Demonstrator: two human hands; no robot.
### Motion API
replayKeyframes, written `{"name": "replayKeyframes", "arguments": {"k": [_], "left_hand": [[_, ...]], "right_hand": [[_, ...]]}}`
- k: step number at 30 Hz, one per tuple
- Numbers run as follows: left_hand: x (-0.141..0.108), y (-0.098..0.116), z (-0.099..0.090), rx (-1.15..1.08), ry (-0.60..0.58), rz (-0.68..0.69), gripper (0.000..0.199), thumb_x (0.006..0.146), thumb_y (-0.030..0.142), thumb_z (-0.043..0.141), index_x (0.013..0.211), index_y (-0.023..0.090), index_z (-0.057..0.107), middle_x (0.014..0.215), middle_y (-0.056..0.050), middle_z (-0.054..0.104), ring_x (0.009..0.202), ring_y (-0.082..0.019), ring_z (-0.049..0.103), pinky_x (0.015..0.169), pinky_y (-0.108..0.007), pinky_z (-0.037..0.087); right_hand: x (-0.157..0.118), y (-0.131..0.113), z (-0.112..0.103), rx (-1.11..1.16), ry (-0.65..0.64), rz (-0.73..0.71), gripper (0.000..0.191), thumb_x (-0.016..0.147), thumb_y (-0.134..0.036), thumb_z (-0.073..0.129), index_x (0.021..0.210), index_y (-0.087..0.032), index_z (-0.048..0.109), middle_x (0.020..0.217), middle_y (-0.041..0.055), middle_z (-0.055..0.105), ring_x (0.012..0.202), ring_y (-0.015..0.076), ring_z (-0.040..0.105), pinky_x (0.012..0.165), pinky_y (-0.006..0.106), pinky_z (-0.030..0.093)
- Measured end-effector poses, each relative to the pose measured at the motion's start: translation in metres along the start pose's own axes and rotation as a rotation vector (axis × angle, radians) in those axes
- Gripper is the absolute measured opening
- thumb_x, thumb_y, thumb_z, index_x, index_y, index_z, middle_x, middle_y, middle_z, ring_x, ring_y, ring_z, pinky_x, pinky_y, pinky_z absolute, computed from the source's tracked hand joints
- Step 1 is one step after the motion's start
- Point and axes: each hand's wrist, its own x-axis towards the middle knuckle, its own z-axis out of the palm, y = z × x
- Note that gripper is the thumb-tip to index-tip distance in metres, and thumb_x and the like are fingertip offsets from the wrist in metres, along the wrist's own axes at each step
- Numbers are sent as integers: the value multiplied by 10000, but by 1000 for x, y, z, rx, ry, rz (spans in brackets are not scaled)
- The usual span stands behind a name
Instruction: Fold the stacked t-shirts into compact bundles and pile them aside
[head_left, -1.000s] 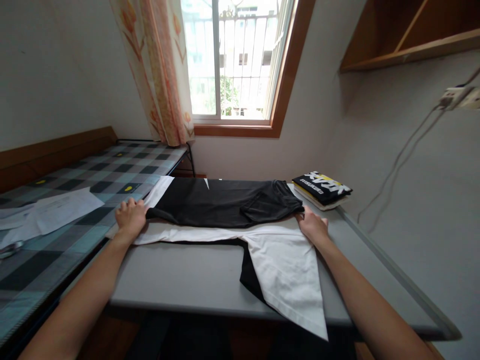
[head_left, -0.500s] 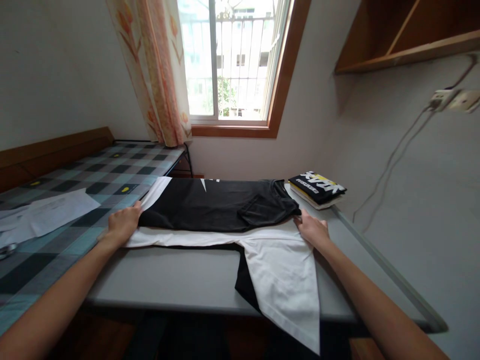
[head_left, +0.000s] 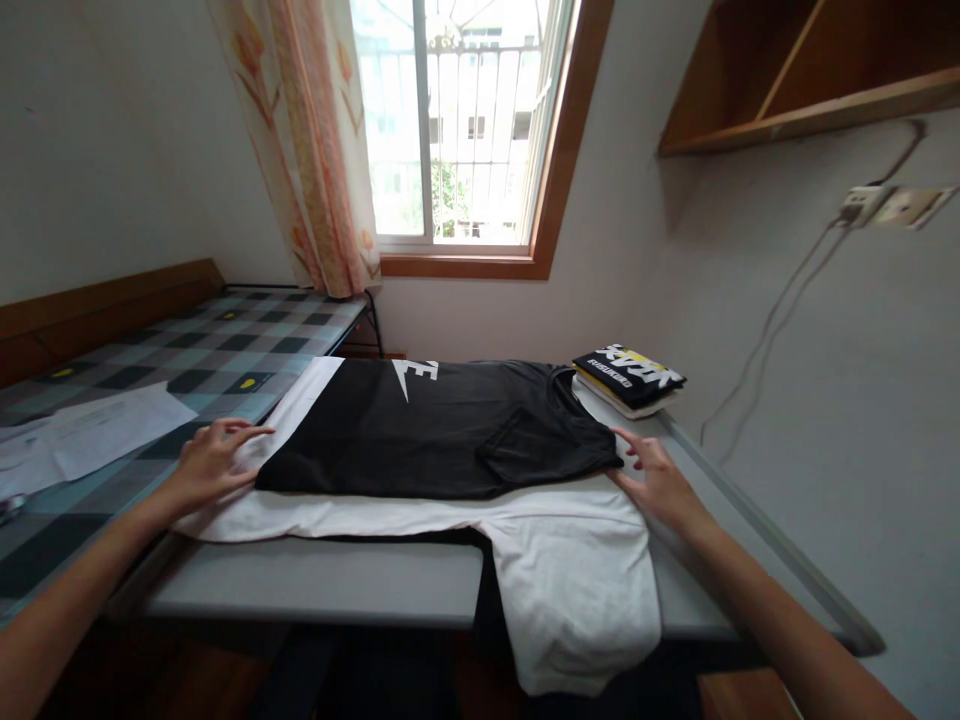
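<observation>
A black-and-white T-shirt (head_left: pixel 420 430) lies partly folded across the grey table (head_left: pixel 322 580), its black panel with white print on top. A white sleeve (head_left: pixel 581 580) hangs over the front edge, with black cloth beside it. At the hem end, my left hand (head_left: pixel 214 465) is open, thumb and forefinger stretched toward the corner of the black fold. My right hand (head_left: pixel 660 480) is open at the collar end, fingers apart, its fingertips at the fold's corner. Whether the fingertips press on the cloth, I cannot tell.
Folded dark clothing with white and yellow lettering (head_left: pixel 630 380) lies stacked at the table's back right. To the left is a bed with a checked cover (head_left: pixel 285 320) and papers (head_left: pixel 120 425). A cable (head_left: pixel 772 320) runs down the right wall.
The black fold has come down toward me and lies flatter, showing more white print. Both hands have let go of the shirt and spread outward. The hanging sleeve has bunched slightly.
</observation>
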Motion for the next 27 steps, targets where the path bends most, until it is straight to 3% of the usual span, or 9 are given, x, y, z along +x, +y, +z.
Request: {"name": "replayKeyframes", "arguments": {"k": [2, 4, 7, 13, 19, 24, 27], "left_hand": [[-3, -4, -2, -98, -41, 127, 392, 707, 402, 674, 1073, 266, 705, 1224, -84, 580, 1162, -318, 525, 1011, -431, 411], [-7, -4, -3, -222, -173, 278, 349, 752, 430, 629, 1041, 260, 723, 1182, -72, 608, 1126, -271, 558, 1003, -384, 432], [-12, 2, -2, -232, -278, 371, 383, 747, 396, 606, 1087, 257, 713, 1156, -65, 641, 1106, -247, 579, 973, -349, 452], [-12, 15, 5, -132, -129, 352, 379, 721, 330, 570, 1064, 285, 726, 1122, -43, 674, 1052, -237, 613, 937, -330, 461], [-11, 23, 9, -381, 54, 250, 324, 799, 475, 521, 870, 217, 703, 1081, -86, 705, 1011, -244, 640, 896, -340, 509], [-7, 15, 2, -472, 175, 70, 344, 720, 496, 529, 880, 224, 666, 1010, -81, 738, 975, -264, 666, 891, -378, 519], [-5, 7, -3, -461, 231, 14, 360, 673, 526, 542, 834, 232, 673, 952, -74, 744, 939, -282, 671, 901, -407, 511]], "right_hand": [[5, 3, -1, 13, 29, -184, 404, 811, -337, 618, 1202, -253, 668, 1113, 100, 605, 919, 237, 631, 879, 382, 506], [11, 7, 0, 13, 13, -320, 244, 808, -271, 607, 1003, -259, 753, 1112, 96, 620, 946, 242, 622, 923, 411, 500], [15, 11, 3, 32, -19, -429, 236, 811, -201, 565, 910, -256, 771, 1037, 89, 670, 955, 254, 630, 897, 429, 519], [12, 10, 9, 65, 9, -437, 261, 807, -184, 547, 953, -232, 758, 1002, 85, 699, 957, 265, 637, 888, 439, 522], [13, 7, 6, 63, 12, -420, 236, 818, -206, 554, 920, -236, 765, 997, 85, 713, 956, 267, 638, 894, 451, 522], [16, 4, 5, 112, 29, -462, 217, 815, -211, 558, 869, -242, 766, 1031, 76, 733, 996, 270, 648, 932, 481, 510], [15, 0, 5, 164, -31, -496, 215, 793, -193, 564, 858, -248, 762, 1038, 58, 747, 1063, 275, 648, 973, 493, 499]]}}
